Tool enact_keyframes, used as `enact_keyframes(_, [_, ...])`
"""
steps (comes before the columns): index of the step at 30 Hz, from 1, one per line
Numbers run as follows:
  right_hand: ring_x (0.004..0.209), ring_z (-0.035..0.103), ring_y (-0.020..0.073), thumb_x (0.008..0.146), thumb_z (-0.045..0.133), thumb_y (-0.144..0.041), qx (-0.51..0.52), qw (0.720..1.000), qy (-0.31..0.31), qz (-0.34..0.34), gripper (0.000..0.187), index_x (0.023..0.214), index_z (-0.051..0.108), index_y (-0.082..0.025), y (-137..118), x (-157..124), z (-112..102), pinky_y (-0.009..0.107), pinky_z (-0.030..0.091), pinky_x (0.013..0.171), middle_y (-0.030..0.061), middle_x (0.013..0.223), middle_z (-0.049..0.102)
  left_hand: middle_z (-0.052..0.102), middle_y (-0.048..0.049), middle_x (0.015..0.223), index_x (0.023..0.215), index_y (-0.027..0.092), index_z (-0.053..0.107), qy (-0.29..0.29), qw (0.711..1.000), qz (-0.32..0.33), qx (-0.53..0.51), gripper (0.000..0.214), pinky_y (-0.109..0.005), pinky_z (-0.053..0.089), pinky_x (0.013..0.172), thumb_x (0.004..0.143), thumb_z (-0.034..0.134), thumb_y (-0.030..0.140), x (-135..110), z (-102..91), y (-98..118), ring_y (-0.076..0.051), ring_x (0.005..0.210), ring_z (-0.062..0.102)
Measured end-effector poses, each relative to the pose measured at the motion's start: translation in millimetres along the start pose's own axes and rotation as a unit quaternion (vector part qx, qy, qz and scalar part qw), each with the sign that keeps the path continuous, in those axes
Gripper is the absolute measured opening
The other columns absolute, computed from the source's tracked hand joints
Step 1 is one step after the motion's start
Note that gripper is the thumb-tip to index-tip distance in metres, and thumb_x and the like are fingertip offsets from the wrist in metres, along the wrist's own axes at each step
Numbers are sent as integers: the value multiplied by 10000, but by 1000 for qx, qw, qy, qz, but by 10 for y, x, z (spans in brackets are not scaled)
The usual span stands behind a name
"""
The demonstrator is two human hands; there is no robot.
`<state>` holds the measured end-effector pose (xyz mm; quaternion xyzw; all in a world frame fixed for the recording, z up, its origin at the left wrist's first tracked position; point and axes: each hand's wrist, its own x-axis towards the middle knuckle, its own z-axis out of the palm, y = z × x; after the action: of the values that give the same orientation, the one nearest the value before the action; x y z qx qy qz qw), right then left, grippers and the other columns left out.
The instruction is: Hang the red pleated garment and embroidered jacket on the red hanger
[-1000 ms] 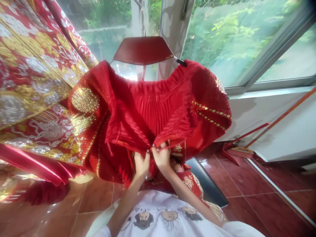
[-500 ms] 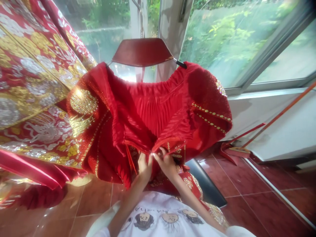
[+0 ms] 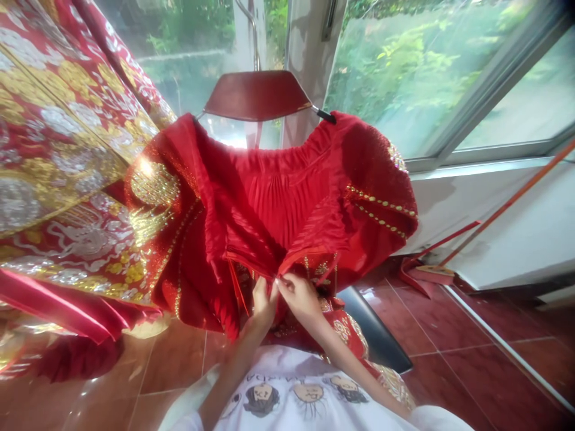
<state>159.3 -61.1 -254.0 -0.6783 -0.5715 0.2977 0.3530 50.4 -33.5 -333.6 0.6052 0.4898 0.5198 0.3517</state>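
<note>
A red dress (image 3: 278, 185) with puffed sleeves and gold beadwork hangs from a hanger (image 3: 258, 96) with a dark red shoulder piece. Its neckline lies spread, and the two edges of the opening run down into a V in front of me. At the bottom of that V, my left hand (image 3: 265, 302) is closed on the fabric edge. My right hand (image 3: 299, 293) pinches the same spot, thumb and fingertip touching the left one. What sits right between the fingertips, perhaps a zip end, is too small to make out.
More red garments with gold and silver embroidery (image 3: 67, 149) hang at the left. Windows (image 3: 417, 78) rise behind. A broom (image 3: 433, 272) leans at the right wall beside a red dustpan (image 3: 415, 284). A black flat surface (image 3: 375, 332) stands low over the tiled floor (image 3: 462, 323).
My right hand's fingers have curled in slightly at the fabric junction. My left hand keeps its hold, and the view has shifted a little.
</note>
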Motion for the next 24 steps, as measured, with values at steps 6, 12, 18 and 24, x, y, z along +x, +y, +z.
enact_keyframes(6, [747,676,195,851,526,-286,12,999,47,-4,187,855,673,-170,48,53,114,282,484,722,68,813,719,662,-84,990,1022,167,635,-40,999,30,16,221,-312,486,847,875,573,320,-18,-51,-38,-199,908,621])
enact_keyframes(12, [833,678,216,877,518,-283,-64,997,41,-7,207,901,694,-177,87,48,109,282,476,750,91,888,724,651,-97,1056,1090,167,609,-42,998,39,32,242,-340,472,898,885,541,275,-42,-38,-7,-210,976,612])
enact_keyframes(18, [761,675,200,914,485,-283,-177,984,4,15,247,907,711,-185,13,-26,111,241,409,638,91,861,726,623,-107,1136,1137,183,585,-38,998,31,41,303,-351,459,925,841,526,202,-52,16,19,-228,1058,583])
enact_keyframes(24, [766,686,234,947,424,-272,-207,976,-1,64,301,912,709,-183,-78,-21,128,268,387,628,113,868,727,631,-91,941,931,176,578,3,998,3,58,134,-363,470,839,842,532,265,-84,68,-69,-218,880,590])
